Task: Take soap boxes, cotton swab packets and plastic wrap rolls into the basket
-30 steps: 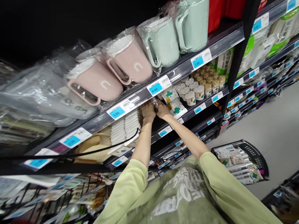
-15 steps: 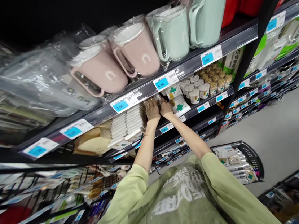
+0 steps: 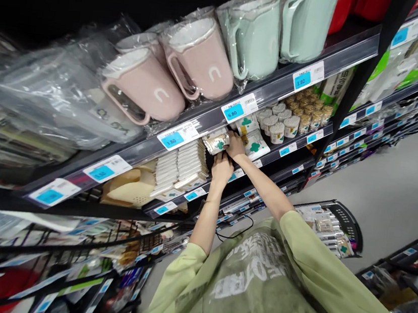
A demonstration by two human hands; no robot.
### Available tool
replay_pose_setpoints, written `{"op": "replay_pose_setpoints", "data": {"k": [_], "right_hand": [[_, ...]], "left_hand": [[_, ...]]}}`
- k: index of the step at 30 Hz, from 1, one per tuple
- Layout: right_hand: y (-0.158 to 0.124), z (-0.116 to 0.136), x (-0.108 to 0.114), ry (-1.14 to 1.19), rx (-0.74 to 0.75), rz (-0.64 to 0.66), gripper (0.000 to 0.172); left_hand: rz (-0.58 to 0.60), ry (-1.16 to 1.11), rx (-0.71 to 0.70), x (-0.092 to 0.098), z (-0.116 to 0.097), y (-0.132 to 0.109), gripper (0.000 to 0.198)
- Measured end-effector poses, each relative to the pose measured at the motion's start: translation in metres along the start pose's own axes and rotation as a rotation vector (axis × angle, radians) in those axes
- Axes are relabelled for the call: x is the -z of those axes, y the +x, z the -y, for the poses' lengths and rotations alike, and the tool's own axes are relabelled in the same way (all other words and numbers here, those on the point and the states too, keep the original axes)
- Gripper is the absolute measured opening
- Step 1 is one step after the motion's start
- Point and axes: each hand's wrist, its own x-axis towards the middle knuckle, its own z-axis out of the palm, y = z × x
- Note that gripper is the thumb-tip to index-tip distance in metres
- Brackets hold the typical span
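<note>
bare left hand (image 3: 223,168): back up, fingers bent forward, grip unclear | bare right hand (image 3: 236,146): just beyond left, fingers curled inward, tips partly hidden | bare left forearm (image 3: 207,214): extended forward | bare right forearm (image 3: 264,184): slanting inward, leftward | pale-green fabric left sleeve (image 3: 182,267), matching right sleeve (image 3: 317,264): ending around elbows

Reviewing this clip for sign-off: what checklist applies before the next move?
1. Right hand at the white-and-gold packet with green clover: ok, against its right edge.
2. Left hand gripping: cannot tell, too small.
3. Thin white packets stacked in rows: ok, left of both hands.
4. Pink handled mugs clear of hands: ok, on the upper shelf.
5. Black plastic basket in view: ok, holding packaged goods.
</note>
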Motion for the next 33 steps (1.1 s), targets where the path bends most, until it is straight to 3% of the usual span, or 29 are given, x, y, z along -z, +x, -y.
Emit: {"op": "replay_pose_setpoints", "data": {"k": [4,9,13,20,24,28,31,33], "right_hand": [[0.002,0.010,0.000,-0.067,-0.022,0.006,0.051],[0.002,0.016,0.003,-0.099,-0.016,0.011,0.046],[0.003,0.015,0.004,-0.113,-0.017,0.015,0.043],[-0.003,0.017,0.013,-0.024,-0.051,0.015,0.048],[-0.049,0.014,0.033,0.155,0.077,-0.084,0.045],[-0.129,-0.005,0.063,0.401,0.264,-0.089,0.026],[-0.191,-0.045,0.084,0.557,0.252,-0.002,0.021],[-0.228,-0.090,0.093,0.610,0.130,-0.007,0.026]], "left_hand": [[0.008,-0.039,0.049,-0.007,0.008,0.007,0.055],[-0.037,-0.082,0.010,-0.011,0.017,0.022,0.064],[-0.019,-0.095,0.016,-0.010,0.021,0.035,0.060],[-0.115,-0.091,-0.012,-0.012,0.025,0.036,0.057],[-0.095,-0.113,-0.024,-0.015,0.030,0.035,0.051],[-0.108,-0.137,-0.018,-0.020,0.035,0.037,0.049],[-0.131,-0.172,-0.001,-0.021,0.036,0.035,0.049],[-0.134,-0.178,-0.011,-0.020,0.035,0.032,0.050]]}}
